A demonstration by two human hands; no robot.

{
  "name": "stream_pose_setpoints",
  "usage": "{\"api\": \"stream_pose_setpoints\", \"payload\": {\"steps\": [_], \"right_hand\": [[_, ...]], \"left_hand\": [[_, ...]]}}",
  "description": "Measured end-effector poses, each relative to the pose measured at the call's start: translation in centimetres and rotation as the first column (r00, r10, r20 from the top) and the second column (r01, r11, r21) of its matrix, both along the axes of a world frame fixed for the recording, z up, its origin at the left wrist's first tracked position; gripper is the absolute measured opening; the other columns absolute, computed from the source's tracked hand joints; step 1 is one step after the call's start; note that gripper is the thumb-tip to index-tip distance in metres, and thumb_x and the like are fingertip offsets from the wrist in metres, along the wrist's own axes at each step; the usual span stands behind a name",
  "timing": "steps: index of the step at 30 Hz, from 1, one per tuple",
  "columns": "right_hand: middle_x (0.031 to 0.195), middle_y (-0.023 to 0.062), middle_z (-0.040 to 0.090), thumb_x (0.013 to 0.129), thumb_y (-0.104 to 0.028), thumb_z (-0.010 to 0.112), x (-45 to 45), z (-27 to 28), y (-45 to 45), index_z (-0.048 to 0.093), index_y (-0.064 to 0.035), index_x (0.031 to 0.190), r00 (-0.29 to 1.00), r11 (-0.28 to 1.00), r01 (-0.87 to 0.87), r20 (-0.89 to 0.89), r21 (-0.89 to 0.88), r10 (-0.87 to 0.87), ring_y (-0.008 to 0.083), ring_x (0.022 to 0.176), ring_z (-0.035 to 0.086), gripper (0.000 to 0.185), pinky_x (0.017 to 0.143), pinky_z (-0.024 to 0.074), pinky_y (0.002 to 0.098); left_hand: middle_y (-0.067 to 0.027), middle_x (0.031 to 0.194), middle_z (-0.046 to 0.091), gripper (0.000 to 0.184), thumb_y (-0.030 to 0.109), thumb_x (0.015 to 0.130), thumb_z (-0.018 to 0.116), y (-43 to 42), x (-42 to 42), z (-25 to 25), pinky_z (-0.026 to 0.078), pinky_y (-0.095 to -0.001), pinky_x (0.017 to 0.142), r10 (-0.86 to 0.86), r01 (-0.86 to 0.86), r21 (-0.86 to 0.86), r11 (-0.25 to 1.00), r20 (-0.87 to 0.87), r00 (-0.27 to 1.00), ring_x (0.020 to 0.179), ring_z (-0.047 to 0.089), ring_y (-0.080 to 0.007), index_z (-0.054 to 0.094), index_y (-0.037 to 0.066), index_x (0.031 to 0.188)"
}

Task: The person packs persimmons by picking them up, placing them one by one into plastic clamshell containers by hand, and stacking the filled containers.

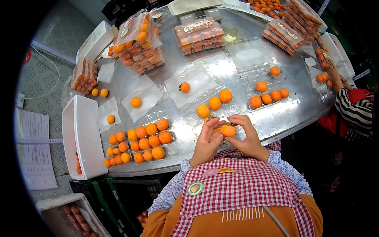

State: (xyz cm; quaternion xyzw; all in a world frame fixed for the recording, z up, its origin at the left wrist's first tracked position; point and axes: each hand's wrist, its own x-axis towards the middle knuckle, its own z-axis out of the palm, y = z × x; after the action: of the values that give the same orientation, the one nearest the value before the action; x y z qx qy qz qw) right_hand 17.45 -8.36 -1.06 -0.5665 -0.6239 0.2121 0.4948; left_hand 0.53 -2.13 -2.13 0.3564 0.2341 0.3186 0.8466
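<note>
In front of my apron, my left hand (209, 140) and my right hand (249, 139) meet around an orange persimmon (228, 130) with a green calyx on top. My fingers are curled, with the fruit between both hands. Another bit of orange fruit shows partly behind my left fingers; whether that hand touches it I cannot tell. Just beyond my hands, a row of persimmons (214, 103) sits in a clear plastic tray. To the left, a clear tray (172, 149) holds several rows of persimmons.
Single fruits lie on white liner sheets (143, 93) across the metal table (252, 122). Filled clear packs (199, 35) are stacked at the back near a scale (197, 15). A white foam box (85, 138) stands left. At right, a co-worker's striped sleeve (354, 108) reaches in.
</note>
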Motion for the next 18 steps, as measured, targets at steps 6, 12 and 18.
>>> {"api": "stream_pose_setpoints", "payload": {"steps": [6, 12, 18], "right_hand": [[0.114, 0.0149, 0.056, 0.070, -0.006, 0.077, 0.0, 0.3, 0.0, 0.054, -0.0019, 0.117, 0.995, 0.999, 0.027, 0.097, 0.017, -0.028, 0.0325, 0.107, 0.054, 0.052, 0.091, 0.0455, 0.0399], [0.112, 0.0154, 0.057, 0.071, -0.007, 0.076, -0.1, 0.7, 0.1, 0.054, -0.0012, 0.120, 0.993, 0.998, 0.052, 0.104, 0.033, -0.055, 0.0318, 0.105, 0.054, 0.054, 0.090, 0.0460, 0.0390], [0.110, 0.0149, 0.058, 0.072, -0.008, 0.076, -0.1, 0.5, -0.3, 0.053, -0.0009, 0.122, 0.997, 0.997, 0.077, 0.024, -0.002, -0.077, 0.0307, 0.101, 0.055, 0.056, 0.088, 0.0464, 0.0385]], "left_hand": [[-0.0103, 0.127, 0.048, 0.049, 0.008, 0.093, 0.060, -0.6, 0.7, -0.8, 0.044, -0.0346, 0.100, -0.007, 0.015, 0.058, 0.998, -0.133, 0.991, 0.118, 0.051, -0.0208, 0.037, 0.004, 0.135], [-0.0127, 0.121, 0.054, 0.044, 0.017, 0.098, 0.054, -0.2, 0.9, -0.5, 0.048, -0.0344, 0.093, -0.061, 0.054, -0.187, 0.981, -0.037, 0.997, 0.111, 0.056, -0.0202, 0.035, 0.003, 0.136], [-0.0126, 0.121, 0.055, 0.046, 0.026, 0.102, 0.046, -0.2, 1.4, 0.7, 0.049, -0.0370, 0.090, -0.103, 0.136, -0.323, 0.937, 0.117, 0.988, 0.106, 0.057, -0.0191, 0.032, 0.004, 0.140]]}}
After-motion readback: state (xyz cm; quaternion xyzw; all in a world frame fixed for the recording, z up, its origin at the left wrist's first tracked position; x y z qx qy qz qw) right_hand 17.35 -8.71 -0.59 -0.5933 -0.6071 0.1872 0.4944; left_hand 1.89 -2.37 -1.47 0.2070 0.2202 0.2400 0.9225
